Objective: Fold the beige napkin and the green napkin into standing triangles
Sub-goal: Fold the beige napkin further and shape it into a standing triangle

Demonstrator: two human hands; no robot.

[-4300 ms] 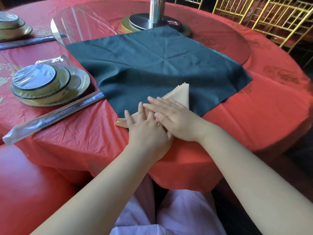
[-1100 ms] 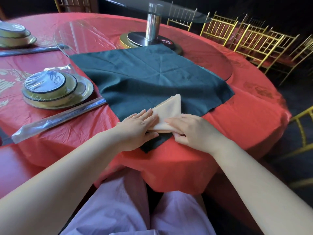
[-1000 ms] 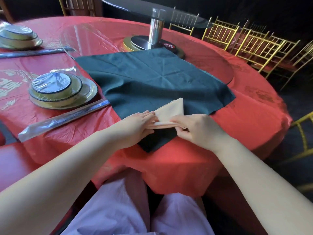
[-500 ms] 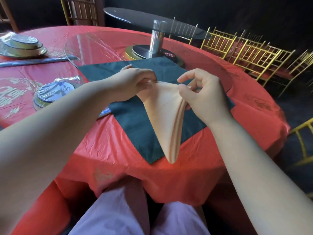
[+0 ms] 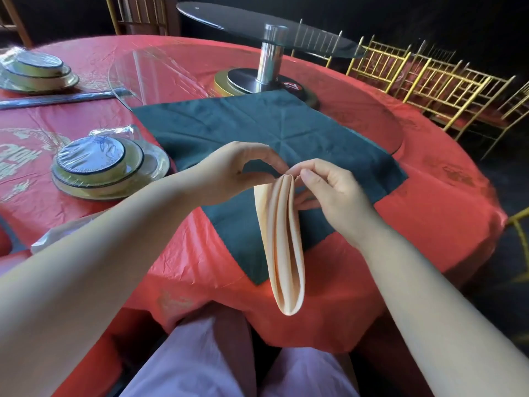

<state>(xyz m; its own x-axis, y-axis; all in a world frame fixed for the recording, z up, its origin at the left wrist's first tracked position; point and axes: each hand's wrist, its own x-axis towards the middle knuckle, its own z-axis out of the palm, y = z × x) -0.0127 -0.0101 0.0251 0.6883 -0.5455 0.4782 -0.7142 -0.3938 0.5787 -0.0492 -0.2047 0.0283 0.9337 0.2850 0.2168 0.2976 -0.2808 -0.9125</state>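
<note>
The beige napkin (image 5: 283, 242), folded into a narrow layered wedge, hangs point down in the air above the table's front edge. My left hand (image 5: 237, 170) and my right hand (image 5: 329, 190) both pinch its top end with thumb and fingertips. Its folded layers face me and bulge slightly apart. Under it the green napkin (image 5: 257, 133) lies spread flat and unfolded on the red tablecloth (image 5: 429, 213), one corner reaching the front edge.
A wrapped stack of plates and a bowl (image 5: 100, 164) sits to the left, a second set (image 5: 37, 70) at the far left. A glass turntable on a metal post (image 5: 269, 53) stands behind the green napkin. Gold chairs (image 5: 429, 78) line the right.
The beige napkin, pressed flat on the green one a second ago, has been lifted off the table. Its two sides have been brought together, and both hands now pinch its top.
</note>
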